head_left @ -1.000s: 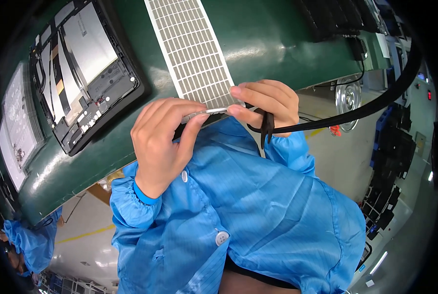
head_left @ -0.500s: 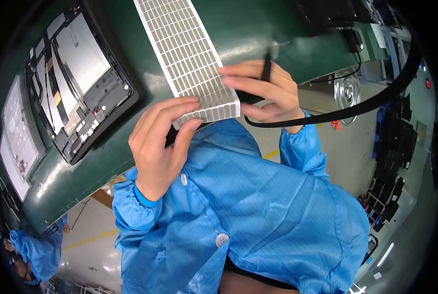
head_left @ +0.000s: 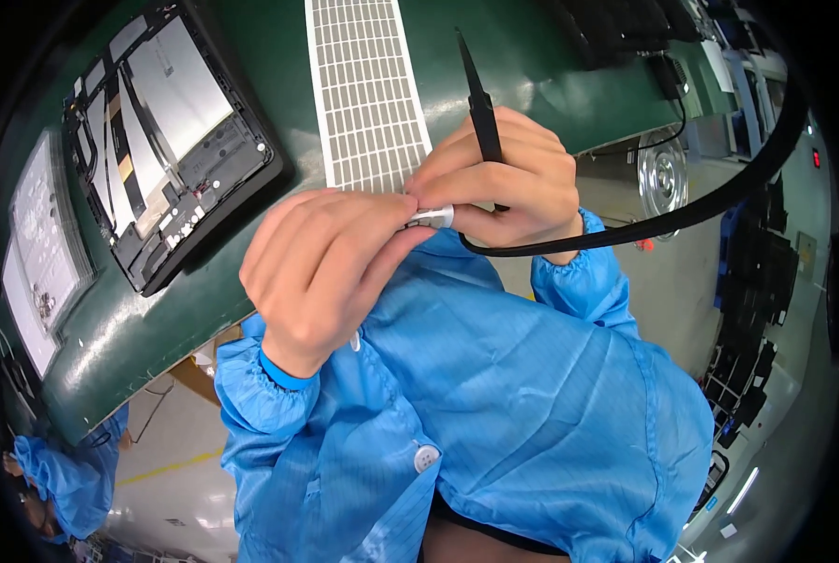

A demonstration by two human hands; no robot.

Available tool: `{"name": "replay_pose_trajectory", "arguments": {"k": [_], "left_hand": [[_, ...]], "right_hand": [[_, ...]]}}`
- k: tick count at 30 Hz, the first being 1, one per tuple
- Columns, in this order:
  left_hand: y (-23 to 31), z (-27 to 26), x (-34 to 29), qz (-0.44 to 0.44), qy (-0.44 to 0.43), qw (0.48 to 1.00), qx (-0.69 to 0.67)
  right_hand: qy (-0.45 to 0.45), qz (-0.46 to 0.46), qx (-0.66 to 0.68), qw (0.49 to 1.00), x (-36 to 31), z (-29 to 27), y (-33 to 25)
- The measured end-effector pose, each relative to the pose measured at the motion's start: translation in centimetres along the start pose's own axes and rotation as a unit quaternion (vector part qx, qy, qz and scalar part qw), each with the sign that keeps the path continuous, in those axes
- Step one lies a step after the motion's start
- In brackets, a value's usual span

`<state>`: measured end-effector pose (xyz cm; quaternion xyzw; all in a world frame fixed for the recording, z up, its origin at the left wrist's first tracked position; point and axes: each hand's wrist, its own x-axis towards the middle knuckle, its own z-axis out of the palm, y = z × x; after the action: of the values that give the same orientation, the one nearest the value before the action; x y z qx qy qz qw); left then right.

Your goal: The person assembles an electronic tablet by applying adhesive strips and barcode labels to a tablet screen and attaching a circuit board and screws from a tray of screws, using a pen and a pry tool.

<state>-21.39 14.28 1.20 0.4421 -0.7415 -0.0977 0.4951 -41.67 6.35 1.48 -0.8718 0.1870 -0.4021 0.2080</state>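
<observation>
Hands meet at sticker sheet edge; right grips tweezers upright.

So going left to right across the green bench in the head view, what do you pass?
Paper sheet → opened tablet in its black tray → white gridded label strip → black tweezers in the right hand → shiny metal disc.

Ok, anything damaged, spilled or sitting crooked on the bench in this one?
Nothing stands out. The opened tablet lies flat on the green mat, the white label sheet beside it. Both hands pinch a small silvery piece; the right hand also holds black tweezers.
</observation>
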Motion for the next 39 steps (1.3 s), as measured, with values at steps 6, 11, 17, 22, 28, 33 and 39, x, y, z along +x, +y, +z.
{"name": "replay_pose_trajectory", "arguments": {"k": [6, 11, 17, 22, 28, 33, 39], "left_hand": [[-0.4, 0.0, -0.7, 0.054, 0.026, 0.998, 0.019], [-0.8, -0.4, -1.7, 0.092, 0.031, 0.994, 0.048], [-1.1, -0.6, -2.0, 0.107, 0.032, 0.992, 0.06], [-1.5, -0.2, -2.0, 0.13, 0.068, 0.989, 0.035], [-1.0, -0.4, -2.5, 0.167, 0.092, 0.978, 0.088], [-1.3, 0.7, -2.6, 0.198, 0.152, 0.963, 0.103], [-1.9, 0.6, -2.8, 0.211, 0.168, 0.959, 0.089]], "right_hand": [[-0.014, 0.02, 0.044, 0.999, -0.1, -0.1, -0.9], [-0.021, 0.017, 0.031, 0.999, -0.2, -0.2, -1.4], [-0.031, 0.0, -0.002, 1.0, 0.0, -0.2, -1.7], [-0.022, -0.002, -0.028, 0.999, -0.1, 0.1, -1.9], [-0.021, -0.003, -0.024, 0.999, -0.1, 0.1, -2.0], [-0.019, 0.0, -0.019, 1.0, 0.0, 0.2, -2.1], [-0.016, 0.005, -0.014, 1.0, -0.2, 0.4, -2.1]]}}
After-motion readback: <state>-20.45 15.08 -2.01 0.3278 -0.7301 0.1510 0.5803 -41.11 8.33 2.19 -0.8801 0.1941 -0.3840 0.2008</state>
